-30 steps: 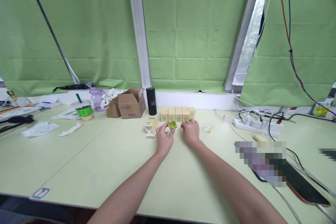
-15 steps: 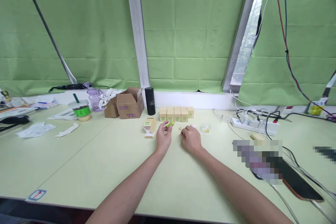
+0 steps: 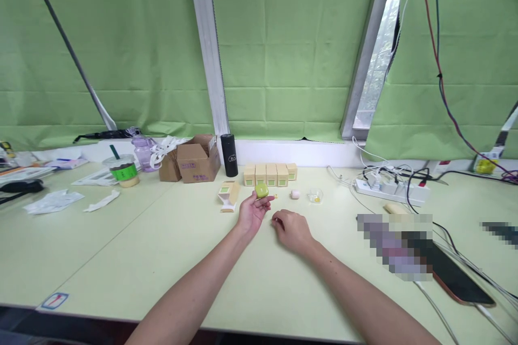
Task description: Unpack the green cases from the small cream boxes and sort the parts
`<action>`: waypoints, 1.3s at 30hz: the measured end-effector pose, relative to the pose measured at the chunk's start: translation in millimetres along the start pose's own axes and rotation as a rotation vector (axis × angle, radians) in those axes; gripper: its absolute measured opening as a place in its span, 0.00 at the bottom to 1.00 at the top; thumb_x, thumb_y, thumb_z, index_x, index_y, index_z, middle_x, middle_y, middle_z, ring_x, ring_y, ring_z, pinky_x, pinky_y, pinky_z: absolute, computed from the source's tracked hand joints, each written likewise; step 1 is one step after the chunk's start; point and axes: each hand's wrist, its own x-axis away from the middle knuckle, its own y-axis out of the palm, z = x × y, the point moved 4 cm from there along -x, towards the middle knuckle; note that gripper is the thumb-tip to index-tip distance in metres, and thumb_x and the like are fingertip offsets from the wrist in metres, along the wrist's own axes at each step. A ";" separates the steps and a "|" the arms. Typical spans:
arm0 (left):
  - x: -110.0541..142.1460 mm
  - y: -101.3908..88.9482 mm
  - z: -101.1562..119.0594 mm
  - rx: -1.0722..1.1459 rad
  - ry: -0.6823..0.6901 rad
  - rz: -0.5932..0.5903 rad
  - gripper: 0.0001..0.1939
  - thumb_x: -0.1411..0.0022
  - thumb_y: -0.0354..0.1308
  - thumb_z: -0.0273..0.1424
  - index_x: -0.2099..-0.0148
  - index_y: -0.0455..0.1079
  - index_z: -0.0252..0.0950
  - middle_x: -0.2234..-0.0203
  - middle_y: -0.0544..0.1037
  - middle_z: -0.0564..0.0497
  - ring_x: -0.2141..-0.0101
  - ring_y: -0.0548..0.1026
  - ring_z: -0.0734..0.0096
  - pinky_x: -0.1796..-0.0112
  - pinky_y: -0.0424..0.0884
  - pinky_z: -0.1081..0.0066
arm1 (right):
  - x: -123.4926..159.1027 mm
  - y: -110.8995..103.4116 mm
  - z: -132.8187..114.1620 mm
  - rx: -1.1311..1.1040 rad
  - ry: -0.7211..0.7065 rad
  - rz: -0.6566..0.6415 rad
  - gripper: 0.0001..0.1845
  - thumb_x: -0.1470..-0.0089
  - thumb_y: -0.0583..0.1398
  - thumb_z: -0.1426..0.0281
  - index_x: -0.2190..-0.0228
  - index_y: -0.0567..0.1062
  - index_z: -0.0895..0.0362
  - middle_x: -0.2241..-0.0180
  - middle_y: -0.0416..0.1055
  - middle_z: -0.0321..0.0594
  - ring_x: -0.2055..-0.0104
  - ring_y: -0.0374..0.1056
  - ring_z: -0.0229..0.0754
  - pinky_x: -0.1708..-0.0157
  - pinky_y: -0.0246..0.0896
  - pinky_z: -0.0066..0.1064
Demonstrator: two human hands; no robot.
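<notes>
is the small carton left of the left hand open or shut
Open: the small carton has a flap sticking outward at its near end, and its pale inside shows.

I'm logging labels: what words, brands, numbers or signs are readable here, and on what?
No wording is legible.
Cardboard box: purple print, blurred.
Black bottle: white print, too small.
Small boxes: green labels, too small.
Cup: dark marks on green band, blurred.
Desk sticker: red mark, blue border; no readable words.
Green case in left hand: no lettering visible.
</notes>
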 end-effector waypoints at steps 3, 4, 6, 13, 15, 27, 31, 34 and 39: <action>-2.2 -1.7 -3.2 0.015 -0.020 0.018 0.11 0.29 0.52 0.35 0.61 0.69 0.34 0.67 0.83 0.38 0.71 0.78 0.66 0.64 0.74 0.65 | 0.8 0.3 0.7 0.005 -0.013 0.002 0.08 0.38 0.58 0.74 0.67 0.76 0.53 0.64 0.79 0.36 0.67 0.72 0.39 0.71 0.47 0.30; -3.6 -2.9 -3.8 -0.011 -0.005 0.019 0.11 0.30 0.52 0.35 0.62 0.69 0.34 0.67 0.83 0.38 0.71 0.79 0.66 0.64 0.74 0.65 | 1.0 0.5 0.8 0.008 -0.016 0.002 0.08 0.38 0.58 0.74 0.67 0.76 0.53 0.64 0.79 0.36 0.67 0.72 0.39 0.71 0.47 0.30; -7.4 -6.0 -1.9 -0.175 0.096 0.026 0.11 0.31 0.53 0.36 0.63 0.68 0.35 0.66 0.83 0.37 0.70 0.79 0.64 0.63 0.75 0.63 | 0.9 0.7 1.1 0.013 -0.019 0.004 0.08 0.38 0.58 0.74 0.66 0.77 0.53 0.64 0.79 0.36 0.66 0.72 0.40 0.71 0.48 0.30; -25.8 -14.8 20.7 -0.752 0.438 0.143 0.10 0.36 0.58 0.39 0.62 0.67 0.38 0.66 0.83 0.42 0.65 0.78 0.61 0.63 0.70 0.66 | -0.3 -0.5 1.0 0.002 -0.016 0.000 0.09 0.39 0.58 0.75 0.65 0.78 0.52 0.63 0.80 0.37 0.65 0.73 0.41 0.69 0.50 0.30; -29.4 -15.4 29.2 -0.912 0.505 0.158 0.06 0.37 0.60 0.36 0.63 0.70 0.39 0.68 0.83 0.45 0.64 0.77 0.59 0.61 0.69 0.65 | -0.4 -0.7 1.4 0.000 -0.019 0.003 0.09 0.39 0.58 0.75 0.65 0.78 0.52 0.63 0.80 0.37 0.65 0.73 0.41 0.69 0.50 0.30; -49.6 -22.2 22.1 -1.700 0.567 0.113 0.13 0.34 0.54 0.23 0.67 0.78 0.38 0.70 0.79 0.43 0.52 0.73 0.53 0.55 0.69 0.64 | -1.5 -1.3 1.9 0.033 0.004 -0.042 0.09 0.37 0.57 0.72 0.63 0.78 0.52 0.61 0.80 0.36 0.64 0.74 0.40 0.68 0.51 0.30; -50.4 -24.9 17.6 -1.853 0.549 0.084 0.17 0.33 0.49 0.19 0.62 0.80 0.37 0.66 0.80 0.42 0.51 0.72 0.56 0.55 0.69 0.66 | -2.6 -0.2 2.1 0.024 0.014 -0.066 0.10 0.37 0.56 0.72 0.62 0.78 0.52 0.60 0.80 0.37 0.62 0.74 0.41 0.67 0.52 0.30; -48.7 -23.9 16.6 -1.920 0.555 0.071 0.20 0.34 0.48 0.18 0.59 0.81 0.37 0.63 0.81 0.41 0.50 0.72 0.57 0.55 0.69 0.66 | -2.9 1.0 2.0 0.018 0.013 -0.066 0.10 0.38 0.56 0.72 0.62 0.78 0.52 0.60 0.80 0.37 0.62 0.74 0.41 0.67 0.52 0.30; -45.3 -23.0 17.0 -1.951 0.573 0.077 0.20 0.32 0.48 0.19 0.51 0.80 0.37 0.63 0.81 0.42 0.51 0.73 0.57 0.55 0.69 0.66 | -2.1 0.1 1.1 0.017 0.020 -0.067 0.10 0.38 0.56 0.73 0.62 0.79 0.52 0.61 0.80 0.37 0.62 0.74 0.41 0.67 0.51 0.30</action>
